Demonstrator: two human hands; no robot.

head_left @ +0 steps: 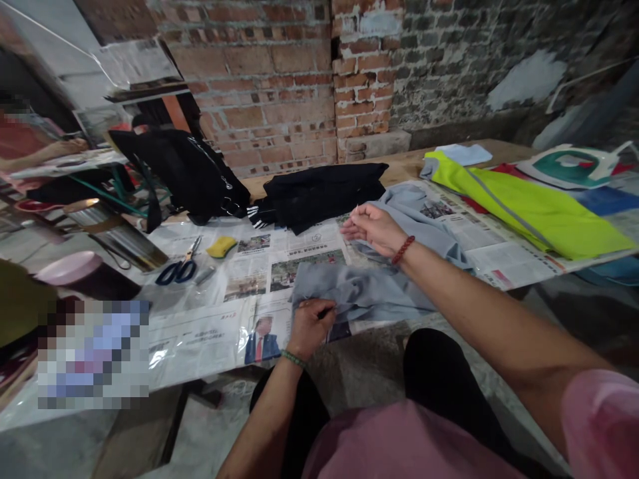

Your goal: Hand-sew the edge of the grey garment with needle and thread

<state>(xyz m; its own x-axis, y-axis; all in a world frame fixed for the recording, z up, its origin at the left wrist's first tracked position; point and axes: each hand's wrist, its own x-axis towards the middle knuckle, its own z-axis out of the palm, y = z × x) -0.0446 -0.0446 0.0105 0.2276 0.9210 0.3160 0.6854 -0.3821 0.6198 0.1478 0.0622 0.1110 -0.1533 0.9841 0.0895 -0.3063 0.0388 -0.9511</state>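
Gray cloth (359, 289), likely a garment, lies crumpled along the near edge of the paper-covered table, and more of it spreads behind my right wrist. My left hand (313, 326), with a green bead bracelet, is closed on its left end at the table edge. Above the cloth, my right hand (372, 229) is raised, thumb and forefinger pinched on a thin, pale, needle-like piece. The other fingers of that hand are extended. No thread can be made out. Dark-handled scissors (180, 266) and a yellow sponge (221, 247) lie to the left.
Folded black cloth (324, 189) and a black bag (194, 173) sit at the back. A steel flask (117, 233) and a pink-lidded cup (90, 274) stand left. Rightward are a neon-yellow garment (529, 206) and an iron (574, 165). Another person's arm (40, 156) shows far left.
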